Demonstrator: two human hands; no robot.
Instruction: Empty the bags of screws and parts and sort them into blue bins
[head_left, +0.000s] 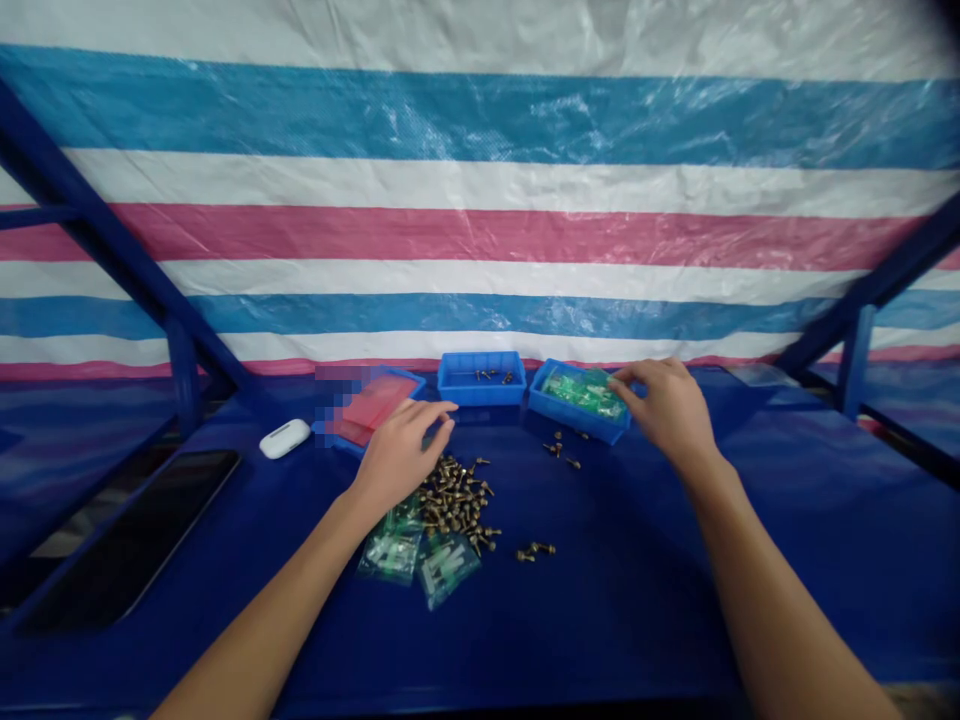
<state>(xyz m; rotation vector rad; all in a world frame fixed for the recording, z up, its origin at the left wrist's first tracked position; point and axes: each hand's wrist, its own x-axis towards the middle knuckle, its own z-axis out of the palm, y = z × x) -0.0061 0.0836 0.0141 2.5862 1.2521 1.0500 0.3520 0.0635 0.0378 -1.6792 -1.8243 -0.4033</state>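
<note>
My left hand (405, 445) hovers palm-down over the left edge of a pile of small brass-coloured screws (454, 500). Its fingers are loosely bent, with a gap between thumb and forefinger and nothing seen in it. Close by it are red plastic bags (379, 405) in a blue tray (411, 378). Small clear bags with green and white pieces (448, 568) lie below the pile. At the right-hand blue bin (574, 415), my right hand (671, 410) has thumb and forefinger pinched together beside the green packets (585, 390). Whatever sits between those fingertips is too small to tell.
A blue bin (481, 393) holding a few screws stands at the back middle. Loose screws (536, 550) lie right of the pile. On the left are a white earbud case (285, 438) and a black phone (135, 540). Blue frame bars (187, 370) flank the table.
</note>
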